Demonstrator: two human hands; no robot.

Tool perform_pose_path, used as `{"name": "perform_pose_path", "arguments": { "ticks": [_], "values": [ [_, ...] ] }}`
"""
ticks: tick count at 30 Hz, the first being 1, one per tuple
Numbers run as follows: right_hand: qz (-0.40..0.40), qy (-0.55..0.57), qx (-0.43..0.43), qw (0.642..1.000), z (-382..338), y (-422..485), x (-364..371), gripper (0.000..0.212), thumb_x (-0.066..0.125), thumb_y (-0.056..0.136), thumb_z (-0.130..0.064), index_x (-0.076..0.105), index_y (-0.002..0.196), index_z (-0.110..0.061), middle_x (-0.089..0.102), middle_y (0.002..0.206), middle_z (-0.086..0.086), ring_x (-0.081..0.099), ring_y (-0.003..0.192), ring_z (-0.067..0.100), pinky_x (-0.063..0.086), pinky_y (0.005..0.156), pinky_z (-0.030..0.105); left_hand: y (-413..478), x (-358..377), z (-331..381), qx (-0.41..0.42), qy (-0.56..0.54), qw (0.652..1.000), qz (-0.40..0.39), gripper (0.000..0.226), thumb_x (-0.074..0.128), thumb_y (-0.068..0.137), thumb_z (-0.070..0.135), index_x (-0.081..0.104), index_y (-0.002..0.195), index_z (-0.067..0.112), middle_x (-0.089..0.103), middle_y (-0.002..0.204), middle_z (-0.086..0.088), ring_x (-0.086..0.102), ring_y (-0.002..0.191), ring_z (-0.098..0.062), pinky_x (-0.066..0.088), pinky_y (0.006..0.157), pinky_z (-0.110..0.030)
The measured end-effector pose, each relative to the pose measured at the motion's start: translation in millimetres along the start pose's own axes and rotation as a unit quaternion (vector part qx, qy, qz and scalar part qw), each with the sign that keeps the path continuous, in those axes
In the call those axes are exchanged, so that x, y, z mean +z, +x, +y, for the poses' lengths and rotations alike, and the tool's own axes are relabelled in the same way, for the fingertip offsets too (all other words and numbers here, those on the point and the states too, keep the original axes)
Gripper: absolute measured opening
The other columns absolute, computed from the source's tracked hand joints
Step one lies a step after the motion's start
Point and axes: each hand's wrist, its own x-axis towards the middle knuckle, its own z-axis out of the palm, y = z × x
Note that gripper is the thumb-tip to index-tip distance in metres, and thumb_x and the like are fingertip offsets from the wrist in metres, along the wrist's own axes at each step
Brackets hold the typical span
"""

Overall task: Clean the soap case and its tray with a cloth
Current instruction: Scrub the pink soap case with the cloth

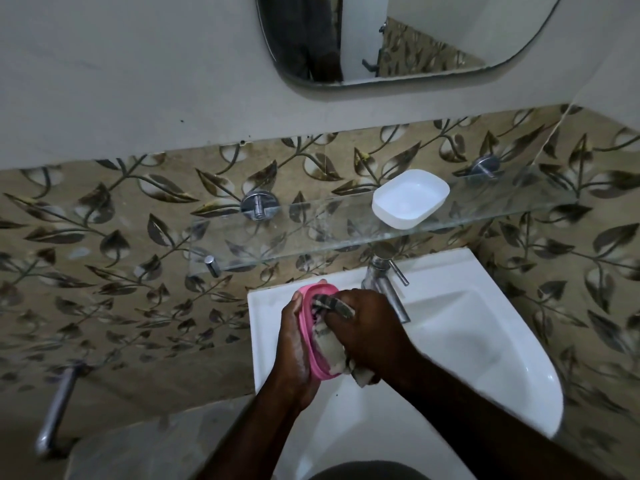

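Note:
My left hand [294,344] grips a pink oval soap tray [311,355] on edge over the left rim of the white sink [485,358]. My right hand [370,327] holds a bunched grey striped cloth [329,344] pressed into the tray's inner face. A corner of the cloth hangs out below the tray. The white soap case [410,198] sits apart, open side up, on the glass shelf [277,237] above the sink.
A chrome tap [386,271] stands at the sink's back edge, just behind my right hand. Leaf-patterned tiles cover the wall, with a mirror [398,36] above. A chrome bar [57,407] is fixed at the lower left.

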Motion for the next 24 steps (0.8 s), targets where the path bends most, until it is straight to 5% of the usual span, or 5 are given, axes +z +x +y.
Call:
{"name": "perform_pose_path", "arguments": {
  "ticks": [3, 7, 14, 20, 24],
  "values": [
    [0.073, -0.014, -0.022, 0.997, -1, 9, 0, 0.017, 0.065, 0.086, -0.022, 0.073, 0.096, -0.011, 0.073, 0.092, 0.009, 0.067, 0.088, 0.026, 0.052, 0.08, 0.037, 2, 3, 2, -0.004, -0.016, 1.0, -0.026, 0.067, 0.049, 0.081, 0.057, 0.066, 0.121, 0.006, 0.067, 0.115, -0.023, 0.064, 0.101, -0.038, 0.051, 0.087, -0.05],
    [-0.021, -0.088, -0.017, 0.996, 2, -2, 8, 0.033, 0.051, 0.084, -0.038, 0.067, 0.092, -0.01, 0.069, 0.09, 0.009, 0.064, 0.087, 0.028, 0.051, 0.08, 0.038, 9, -7, 3, -0.02, -0.018, 0.999, -0.022, 0.067, 0.048, 0.074, 0.064, 0.076, 0.107, 0.012, 0.072, 0.111, -0.019, 0.066, 0.105, -0.034, 0.051, 0.091, -0.046],
    [-0.137, 0.144, 0.071, 0.977, 18, 9, -19, 0.025, 0.07, 0.086, -0.023, 0.067, 0.089, 0.001, 0.07, 0.087, 0.025, 0.07, 0.082, 0.035, 0.054, 0.08, 0.05, 13, -17, 0, -0.072, -0.102, 0.989, -0.077, 0.07, 0.044, 0.079, 0.063, 0.077, 0.102, 0.005, 0.073, 0.102, -0.018, 0.07, 0.091, -0.032, 0.058, 0.08, -0.041],
    [-0.128, 0.529, 0.214, 0.811, 34, 4, -34, 0.034, 0.063, 0.091, -0.022, 0.06, 0.112, 0.005, 0.069, 0.102, 0.024, 0.069, 0.085, 0.032, 0.059, 0.072, 0.04, 18, -30, 8, -0.038, -0.172, 0.981, -0.085, 0.07, 0.052, 0.072, 0.058, 0.071, 0.114, 0.005, 0.07, 0.109, -0.024, 0.07, 0.092, -0.037, 0.058, 0.078, -0.048],
    [-0.123, 0.432, 0.208, 0.869, 39, 0, -36, 0.038, 0.066, 0.079, 0.007, 0.06, 0.116, 0.0, 0.069, 0.105, 0.029, 0.068, 0.085, 0.038, 0.059, 0.072, 0.047, 16, -29, 3, -0.042, -0.175, 0.981, -0.069, 0.07, 0.058, 0.074, 0.055, 0.066, 0.122, 0.004, 0.066, 0.11, -0.023, 0.067, 0.093, -0.036, 0.054, 0.086, -0.048]
  ]
}}
